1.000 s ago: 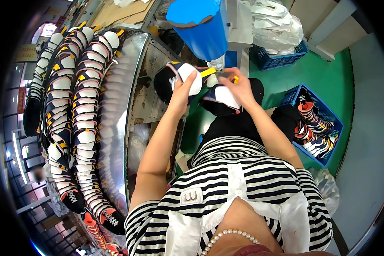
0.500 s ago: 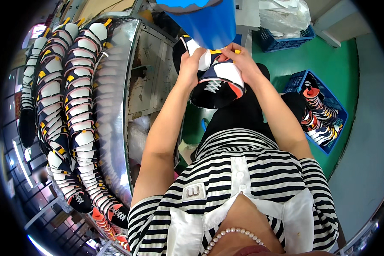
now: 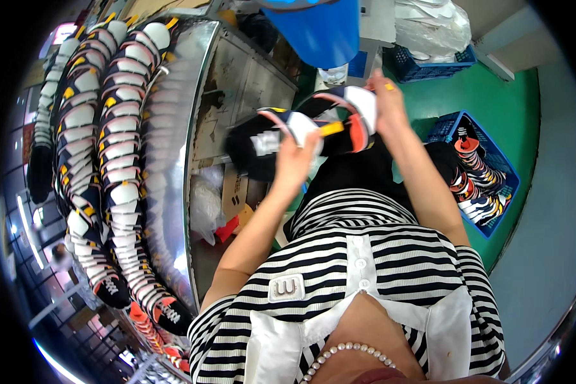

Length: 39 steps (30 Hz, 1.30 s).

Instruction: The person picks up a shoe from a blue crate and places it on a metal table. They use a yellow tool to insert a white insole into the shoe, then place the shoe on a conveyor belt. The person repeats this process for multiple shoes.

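My left hand (image 3: 296,161) is closed on a black shoe upper (image 3: 253,146) with white lacing and a white and navy back part. This upper lies tilted to the left and is slightly blurred. At its right, partly overlapping it, is a second shoe upper (image 3: 363,107) with a white panel and an orange-red lining. My right hand (image 3: 388,102) grips the outer edge of that second upper, some fingers hidden behind it. A yellow tab (image 3: 331,129) shows between the two uppers. Both are held above my lap.
Long nested stacks of similar uppers (image 3: 125,153) lie on a shiny metal-topped table (image 3: 176,121) at left. A blue bucket-like container (image 3: 326,35) stands ahead. At right, one blue crate (image 3: 511,153) contains more uppers; another blue crate (image 3: 438,69) bears plastic-wrapped white items.
The two uppers have moved from beneath the blue container toward me and turned. My left hand has come lower, bringing one upper leftward; my right hand has shifted slightly right.
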Motion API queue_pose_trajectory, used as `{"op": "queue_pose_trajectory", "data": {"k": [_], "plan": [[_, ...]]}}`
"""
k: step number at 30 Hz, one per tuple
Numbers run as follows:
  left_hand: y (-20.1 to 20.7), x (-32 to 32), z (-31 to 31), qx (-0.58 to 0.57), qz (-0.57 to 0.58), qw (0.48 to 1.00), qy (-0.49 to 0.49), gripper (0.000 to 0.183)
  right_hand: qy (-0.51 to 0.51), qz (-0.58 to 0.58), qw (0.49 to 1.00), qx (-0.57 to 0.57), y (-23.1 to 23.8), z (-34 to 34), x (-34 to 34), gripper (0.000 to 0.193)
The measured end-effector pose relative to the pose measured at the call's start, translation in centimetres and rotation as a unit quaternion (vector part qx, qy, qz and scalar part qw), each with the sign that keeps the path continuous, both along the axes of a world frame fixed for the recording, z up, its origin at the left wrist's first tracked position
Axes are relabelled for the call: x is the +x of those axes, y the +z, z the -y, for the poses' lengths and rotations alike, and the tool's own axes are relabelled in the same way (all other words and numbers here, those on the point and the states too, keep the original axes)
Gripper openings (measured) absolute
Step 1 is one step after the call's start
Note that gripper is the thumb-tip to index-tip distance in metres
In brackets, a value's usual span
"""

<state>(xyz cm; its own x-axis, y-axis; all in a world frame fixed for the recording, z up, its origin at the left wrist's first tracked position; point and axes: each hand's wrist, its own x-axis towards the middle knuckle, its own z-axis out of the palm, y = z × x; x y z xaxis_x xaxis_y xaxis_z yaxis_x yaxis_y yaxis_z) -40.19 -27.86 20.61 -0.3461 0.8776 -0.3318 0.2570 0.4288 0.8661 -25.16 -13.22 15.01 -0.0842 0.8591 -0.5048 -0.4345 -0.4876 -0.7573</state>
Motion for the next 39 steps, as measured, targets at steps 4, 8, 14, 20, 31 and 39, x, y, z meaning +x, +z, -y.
{"op": "queue_pose_trajectory", "data": {"k": [4,8,14,20,31,39], "plan": [[0.9,2.2,-2.8,0.116,0.297,0.941,0.11,0.031,0.048,-0.029,0.997,0.048,1.9,4.6,-5.2,0.032],[1.0,-0.2,-4.0,0.148,0.228,0.957,0.1,0.029,0.143,0.007,0.982,0.122,2.1,2.8,-3.2,0.029],[-0.4,-3.6,-9.1,0.163,0.059,0.985,0.01,0.035,0.111,-0.084,0.979,0.146,1.1,-0.2,-3.3,0.011],[-0.6,-4.3,-11.5,0.06,0.327,0.941,0.064,0.031,0.082,-0.149,0.985,0.038,-0.5,-1.2,-3.6,0.013],[-3.1,-8.7,-9.7,0.039,0.605,0.782,0.146,0.042,0.224,-0.119,0.964,0.083,-1.0,-3.4,-0.9,0.017],[17.0,-7.6,10.8,0.368,0.083,0.868,0.323,0.033,0.28,-0.091,0.956,-0.016,-7.1,0.2,-2.5,0.009]]}}
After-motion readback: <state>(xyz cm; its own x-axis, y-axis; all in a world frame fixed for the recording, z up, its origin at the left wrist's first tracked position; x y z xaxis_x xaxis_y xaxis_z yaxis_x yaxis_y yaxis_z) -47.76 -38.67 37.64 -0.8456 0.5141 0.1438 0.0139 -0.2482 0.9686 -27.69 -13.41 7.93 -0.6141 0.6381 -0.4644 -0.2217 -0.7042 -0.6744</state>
